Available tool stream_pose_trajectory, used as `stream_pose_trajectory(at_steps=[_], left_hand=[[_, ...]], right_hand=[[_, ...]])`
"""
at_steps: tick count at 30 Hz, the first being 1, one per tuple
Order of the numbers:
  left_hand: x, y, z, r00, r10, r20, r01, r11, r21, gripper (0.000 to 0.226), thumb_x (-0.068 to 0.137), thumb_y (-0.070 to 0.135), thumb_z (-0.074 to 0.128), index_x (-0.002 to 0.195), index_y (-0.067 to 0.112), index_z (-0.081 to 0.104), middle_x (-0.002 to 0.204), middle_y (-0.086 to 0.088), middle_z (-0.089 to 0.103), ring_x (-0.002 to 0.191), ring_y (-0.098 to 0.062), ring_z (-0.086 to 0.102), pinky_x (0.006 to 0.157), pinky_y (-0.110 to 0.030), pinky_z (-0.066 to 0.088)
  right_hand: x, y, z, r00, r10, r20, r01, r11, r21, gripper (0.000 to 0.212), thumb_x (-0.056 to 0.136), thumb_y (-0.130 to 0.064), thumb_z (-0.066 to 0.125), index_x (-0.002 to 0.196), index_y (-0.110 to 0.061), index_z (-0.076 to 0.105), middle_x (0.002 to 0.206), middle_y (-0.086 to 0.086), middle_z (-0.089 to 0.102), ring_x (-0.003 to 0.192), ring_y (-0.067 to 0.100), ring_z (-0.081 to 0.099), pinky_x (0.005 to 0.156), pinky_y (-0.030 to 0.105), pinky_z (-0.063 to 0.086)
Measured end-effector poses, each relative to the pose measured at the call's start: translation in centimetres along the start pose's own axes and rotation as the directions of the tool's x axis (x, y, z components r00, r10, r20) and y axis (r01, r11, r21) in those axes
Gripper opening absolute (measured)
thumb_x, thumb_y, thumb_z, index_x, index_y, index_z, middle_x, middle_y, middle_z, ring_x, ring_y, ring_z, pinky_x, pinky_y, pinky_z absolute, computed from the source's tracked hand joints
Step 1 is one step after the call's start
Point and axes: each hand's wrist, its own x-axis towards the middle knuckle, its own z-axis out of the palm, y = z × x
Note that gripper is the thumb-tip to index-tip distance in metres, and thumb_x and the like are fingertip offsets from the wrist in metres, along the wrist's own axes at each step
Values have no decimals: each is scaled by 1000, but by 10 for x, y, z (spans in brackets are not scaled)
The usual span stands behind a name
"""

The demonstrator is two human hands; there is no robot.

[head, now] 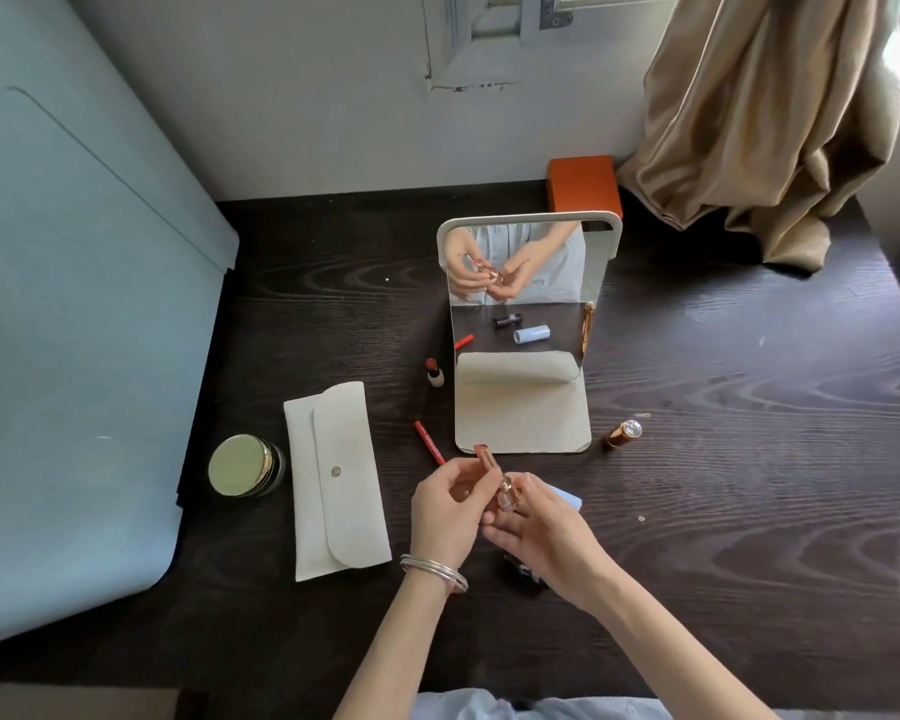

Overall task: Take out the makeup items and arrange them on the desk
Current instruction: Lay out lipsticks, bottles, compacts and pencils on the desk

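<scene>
Above the counter [749, 459] near edge, left hand [445, 517] pinches lipstick [494, 478], right hand [533, 532] grips its base; long axis tilts away-left, free spot lies right, right hand nearer.

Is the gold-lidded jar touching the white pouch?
Apart. The head view shows a strip of dark desk between the jar and the pouch's left edge, plainly a gap along the jar's right side.
</scene>
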Motion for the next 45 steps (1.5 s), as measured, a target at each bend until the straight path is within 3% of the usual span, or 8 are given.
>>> stream_pose_trajectory(at_steps=[3,7,12,25,30,33,37,45], left_hand=[[0,2,-2,998,45,46,-47,998,31,9,84,20,67,88,28,67,91,6,72,87,-8,67,76,-19,53],[1,6,-7,986,70,152,-81,995,67,11,88,20,62,93,28,67,97,7,71,93,-5,65,85,-20,51],[2,10,-11,971,73,226,-80,996,26,15,90,15,58,99,22,67,93,6,70,83,3,64,73,-9,49],[6,15,-17,940,85,330,-104,994,38,17,93,18,53,98,31,63,98,8,69,98,-4,63,85,-15,49],[7,14,-20,917,63,395,-73,997,9,24,96,13,47,96,29,65,103,10,70,103,-4,63,89,-17,49],[11,11,-22,942,38,335,-47,999,19,20,95,15,49,100,24,66,102,6,70,99,-7,63,86,-18,49],[15,10,-24,969,45,241,-65,995,75,18,95,15,50,99,21,66,95,11,68,87,4,63,73,-5,47],[19,12,-29,951,-8,309,-13,998,65,18,95,20,50,98,31,64,98,6,69,99,-7,63,92,-24,49]], right_hand=[[2,0,5,999,22,46,-24,998,60,22,93,-29,49,94,-9,58,76,3,55,63,10,51,64,24,48],[6,0,8,990,130,53,-136,981,136,39,94,-40,37,83,-16,64,57,-1,40,50,9,36,55,22,38],[7,0,8,973,196,120,-212,967,142,46,92,-48,34,75,-11,56,42,-5,31,41,8,30,49,21,31],[10,-3,12,932,328,154,-351,921,166,56,91,-54,38,55,-14,52,32,-7,31,33,7,30,44,20,30],[10,-9,14,890,430,152,-451,880,150,64,89,-59,41,43,-15,45,29,-5,32,27,7,30,45,21,19],[10,-8,17,900,414,137,-426,901,77,68,92,-61,28,56,-14,60,48,-2,42,39,8,36,48,20,25],[9,-7,26,955,280,94,-294,931,216,36,92,-45,39,103,-21,64,70,1,45,54,8,38,53,18,39],[14,-2,23,924,343,167,-375,899,226,53,87,-60,32,71,-13,52,43,-7,30,40,6,31,48,19,32]])
